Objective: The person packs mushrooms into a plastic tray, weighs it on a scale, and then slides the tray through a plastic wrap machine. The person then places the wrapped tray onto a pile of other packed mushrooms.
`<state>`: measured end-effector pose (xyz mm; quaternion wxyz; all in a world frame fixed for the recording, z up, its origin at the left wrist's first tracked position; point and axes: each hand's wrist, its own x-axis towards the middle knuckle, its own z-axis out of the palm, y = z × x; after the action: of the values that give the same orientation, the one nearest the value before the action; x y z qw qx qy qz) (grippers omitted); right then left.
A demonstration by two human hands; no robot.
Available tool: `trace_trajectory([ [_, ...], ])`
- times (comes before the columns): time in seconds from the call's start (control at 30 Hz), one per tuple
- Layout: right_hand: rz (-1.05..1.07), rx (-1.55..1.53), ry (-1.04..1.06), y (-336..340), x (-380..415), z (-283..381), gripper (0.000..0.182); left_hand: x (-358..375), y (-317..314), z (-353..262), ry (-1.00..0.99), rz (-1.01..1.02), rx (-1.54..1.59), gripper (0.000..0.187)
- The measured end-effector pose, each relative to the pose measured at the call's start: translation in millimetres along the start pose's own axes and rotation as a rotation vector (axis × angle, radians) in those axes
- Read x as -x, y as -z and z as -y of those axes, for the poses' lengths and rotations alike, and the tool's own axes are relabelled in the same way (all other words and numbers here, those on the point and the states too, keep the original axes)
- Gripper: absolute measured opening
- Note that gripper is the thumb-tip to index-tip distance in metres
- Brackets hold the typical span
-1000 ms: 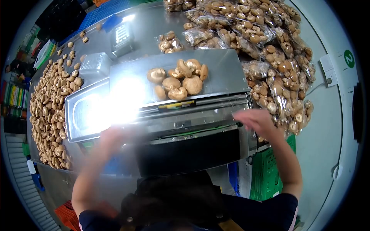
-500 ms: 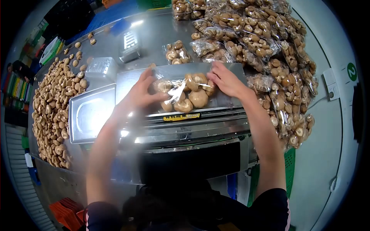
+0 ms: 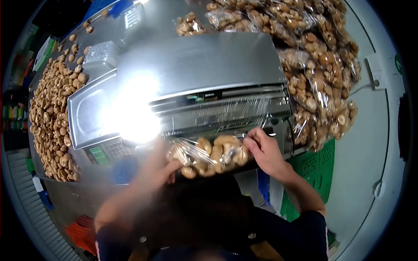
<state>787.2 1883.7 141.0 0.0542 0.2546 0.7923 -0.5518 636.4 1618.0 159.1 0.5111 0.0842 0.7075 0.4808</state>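
A pack of brown mushrooms (image 3: pixel 210 157) in shiny clear film hangs between my two hands at the front of a metal wrapping machine (image 3: pixel 200 61). My right hand (image 3: pixel 266 153) pinches the film at the pack's right end. At the left end my left hand (image 3: pixel 159 169) grips the pack with the thumb over its near edge; the rest of that hand is blurred. Just beyond the pack, clear film (image 3: pixel 226 112) stretches across the machine's front, below the label (image 3: pixel 204 96).
Loose mushrooms (image 3: pixel 50 126) are heaped at the left, beside a metal scale pan (image 3: pixel 89 115) and clear plastic trays (image 3: pixel 102 55). Many wrapped packs (image 3: pixel 322 82) pile up at the right. A green crate (image 3: pixel 321 167) stands below them, and orange crates (image 3: pixel 82 232) sit low at the left.
Both hands have drawn the mushroom pack off the machine's top toward my body, past its front edge. The film now lies stretched behind it, and the view has tipped downward.
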Motion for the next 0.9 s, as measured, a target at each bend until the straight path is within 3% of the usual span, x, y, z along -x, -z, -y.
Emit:
trace_trajectory([
  [0.07, -0.153, -0.027, 0.012, -26, 2, -30, 0.018, -15, -3, 41, -0.052, -0.176, -0.108, 0.028],
  [0.1, -0.276, 0.062, 0.126, -37, 2, -45, 0.015, -20, -4, 59, -0.125, -0.246, -0.080, 0.028],
  [0.13, -0.435, 0.114, 0.261, -49, -2, -60, 0.015, -30, 3, 95, -0.339, -0.298, -0.174, 0.025],
  [0.17, -0.452, 0.102, 0.189, -55, 0, -56, 0.016, -40, 11, 131, -0.548, -0.367, -0.278, 0.023],
  [0.2, -0.469, 0.087, 0.113, -60, 4, -52, 0.017, -35, 11, 131, -0.534, -0.416, -0.250, 0.017],
  [0.23, -0.495, 0.180, 0.150, -63, 4, -61, 0.022, -24, 10, 130, -0.437, -0.469, -0.188, 0.016],
  [0.3, -0.532, 0.073, 0.144, -63, 9, -59, 0.035, -11, 15, 126, -0.275, -0.561, -0.086, 0.031],
  [0.4, -0.465, 0.080, 0.004, -55, 35, -58, 0.045, 18, 49, 146, -0.213, -0.431, -0.098, 0.038],
  [0.47, -0.322, -0.048, -0.208, -53, 66, -52, 0.047, 48, 64, 162, -0.073, -0.343, -0.144, 0.041],
  [0.53, -0.222, -0.354, -0.555, -69, 89, -90, 0.044, 74, 69, 177, 0.102, -0.298, -0.170, 0.038],
  [0.6, -0.162, -0.398, -0.811, -112, 97, -130, 0.040, 74, 59, 208, 0.308, -0.306, -0.068, 0.033],
  [0.67, -0.146, -0.183, -0.456, -178, 98, -171, 0.032, 62, 48, 256, 0.343, -0.311, 0.041, 0.024],
  [0.73, -0.037, 0.004, -0.094, -227, 85, -154, 0.025, 50, 42, 316, 0.141, -0.311, 0.154, 0.015],
  [0.83, -1.721, 0.946, 0.572, -310, 25, -91, 0.024, 43, 42, 310, -0.143, -0.315, 0.242, 0.013],
  [0.87, -2.141, 1.433, 0.721, -296, 23, -81, 0.024, 39, 37, 291, -0.251, -0.302, 0.284, 0.012],
  [0.9, -2.806, 1.727, 0.731, -282, 20, -70, 0.024, 41, 31, 271, -0.350, -0.292, 0.329, 0.012],
])
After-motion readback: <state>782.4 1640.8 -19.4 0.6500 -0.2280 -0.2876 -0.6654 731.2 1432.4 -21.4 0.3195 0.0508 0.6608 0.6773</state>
